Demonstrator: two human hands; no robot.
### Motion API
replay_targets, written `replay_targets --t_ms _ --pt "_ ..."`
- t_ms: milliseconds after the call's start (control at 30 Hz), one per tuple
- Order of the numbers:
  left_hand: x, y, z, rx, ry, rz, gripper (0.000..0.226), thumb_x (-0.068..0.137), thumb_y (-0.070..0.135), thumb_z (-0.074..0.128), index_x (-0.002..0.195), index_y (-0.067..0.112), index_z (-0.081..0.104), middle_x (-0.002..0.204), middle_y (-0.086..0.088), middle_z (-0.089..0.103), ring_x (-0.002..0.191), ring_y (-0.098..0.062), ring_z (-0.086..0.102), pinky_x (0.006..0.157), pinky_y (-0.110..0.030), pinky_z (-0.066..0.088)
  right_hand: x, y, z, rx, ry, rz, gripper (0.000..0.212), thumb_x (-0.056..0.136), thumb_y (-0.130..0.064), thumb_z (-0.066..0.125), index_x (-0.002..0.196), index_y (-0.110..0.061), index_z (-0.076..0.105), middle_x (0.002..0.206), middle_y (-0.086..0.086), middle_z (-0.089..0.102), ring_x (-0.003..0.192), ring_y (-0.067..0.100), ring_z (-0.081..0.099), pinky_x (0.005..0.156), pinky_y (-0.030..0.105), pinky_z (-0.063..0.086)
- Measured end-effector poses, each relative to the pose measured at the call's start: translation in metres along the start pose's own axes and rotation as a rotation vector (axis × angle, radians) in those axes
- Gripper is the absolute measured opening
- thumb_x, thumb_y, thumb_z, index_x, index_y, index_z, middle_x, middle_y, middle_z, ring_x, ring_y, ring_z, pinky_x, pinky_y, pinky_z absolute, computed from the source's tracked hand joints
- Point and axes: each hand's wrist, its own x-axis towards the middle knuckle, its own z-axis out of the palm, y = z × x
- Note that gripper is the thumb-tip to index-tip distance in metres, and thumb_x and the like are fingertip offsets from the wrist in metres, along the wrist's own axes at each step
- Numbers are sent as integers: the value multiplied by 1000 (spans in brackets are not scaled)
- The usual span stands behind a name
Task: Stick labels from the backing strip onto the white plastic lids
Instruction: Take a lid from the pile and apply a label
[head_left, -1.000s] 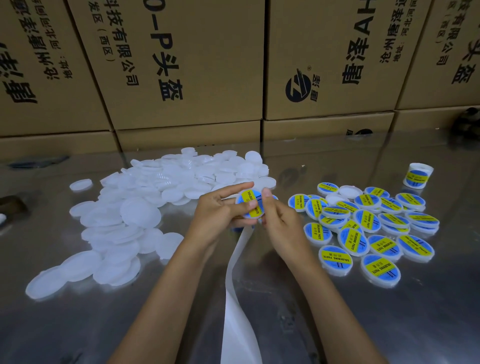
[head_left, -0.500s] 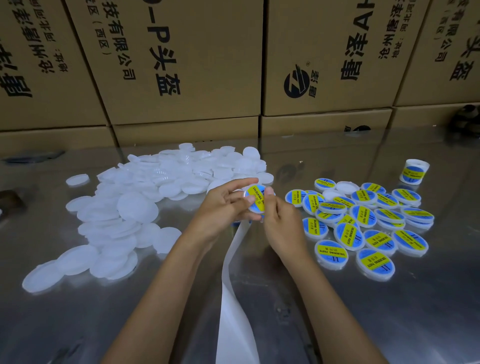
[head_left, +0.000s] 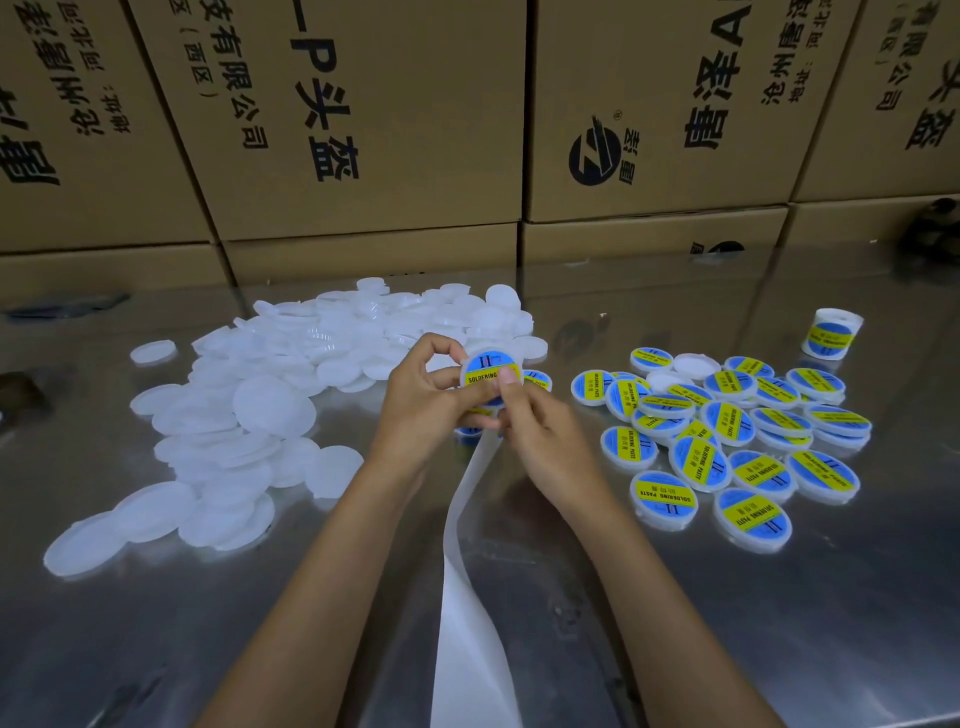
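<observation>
Between my two hands is a white lid (head_left: 488, 370) bearing a blue and yellow "soldering paste" label. My left hand (head_left: 426, 400) grips its left rim with curled fingers and also holds the white backing strip (head_left: 467, 561), which trails toward me. My right hand (head_left: 540, 441) presses a thumb on the label's lower right edge, its other fingers curled beneath. A further label (head_left: 537, 379) on the strip peeks out behind the lid. A heap of bare white lids (head_left: 291, 395) lies to the left. Several labelled lids (head_left: 727, 436) lie to the right.
The work surface is a shiny metal table (head_left: 779, 623). Brown cardboard boxes (head_left: 363, 130) stand stacked along its far edge. A roll of labels (head_left: 831, 335) sits at the far right. Dark objects lie at the left edge (head_left: 15, 389) and far right corner (head_left: 935, 228).
The lid has turned in my hands so its label now faces me and reads level. My right thumb has come onto the label's lower right edge. The view has drifted slightly.
</observation>
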Motion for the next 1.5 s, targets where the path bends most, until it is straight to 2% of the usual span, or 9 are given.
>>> replay_targets --t_ms 100,200,333,467,733,1000,1233,1333,1500 --pt "-1 0 3 -68 7 -17 25 87 5 75 103 14 58 90 -17 77 77 -29 76 65 -28 61 0 -4 -1 0 34 -49 62 95 -60 43 82 -2 60 66 -1 53 62 6 47 57 16 37" --pt "-1 -1 4 -61 14 -12 23 91 6 70 109 20 70 92 -13 78 82 -27 77 66 -25 60 0 -4 -1 13 42 -41 63 89 -67 50 77 -5 56 62 -6 47 60 7 43 57 20 36" --pt "-2 1 4 -53 64 -27 16 93 17 71 108 23 75 97 -10 78 85 -26 77 67 -28 61 -1 -1 0 -17 32 -88 44 83 -61 63 80 -17 61 67 -10 61 62 10 55 65 35 49" --pt "-3 4 5 -70 35 -59 16 100 20 61 108 19 74 102 -11 77 86 -31 76 74 -35 63 -1 -2 1 -88 87 -99 50 74 -69 61 92 -23 67 78 0 69 73 19 65 73 49 55" --pt "-2 5 4 -105 -30 -71 21 103 16 53 113 15 72 106 -15 76 90 -33 75 78 -37 63 -4 -5 -2 -279 211 -94 61 83 -75 36 86 -20 61 68 -5 61 66 11 58 66 43 51" --pt "-4 2 7 -18 -56 -7 21 101 21 59 117 14 70 96 -12 78 84 -30 77 75 -29 62 0 0 -7 -238 238 -60 53 104 -48 32 60 -20 46 56 -10 55 60 10 51 60 36 40" --pt "-3 4 7 -22 -44 -22 22 101 19 59 119 15 71 102 -12 77 89 -27 76 74 -31 63 -1 1 -4 -374 181 -38 61 77 -87 32 78 -32 57 67 -24 58 66 5 56 58 28 41" --pt "-2 4 6 -66 -68 -56 22 102 16 56 119 14 71 101 -14 77 89 -31 76 76 -33 63 -1 3 -3 -460 214 -71 58 82 -83 31 71 -29 50 59 -12 55 64 8 56 56 29 39" --pt "1 2 5 -96 -77 -76 22 101 18 58 118 15 71 99 -15 77 85 -31 76 72 -29 62 -1 1 -4 -489 273 -116 57 97 -64 24 72 -19 49 69 3 62 72 30 59 63 40 47"
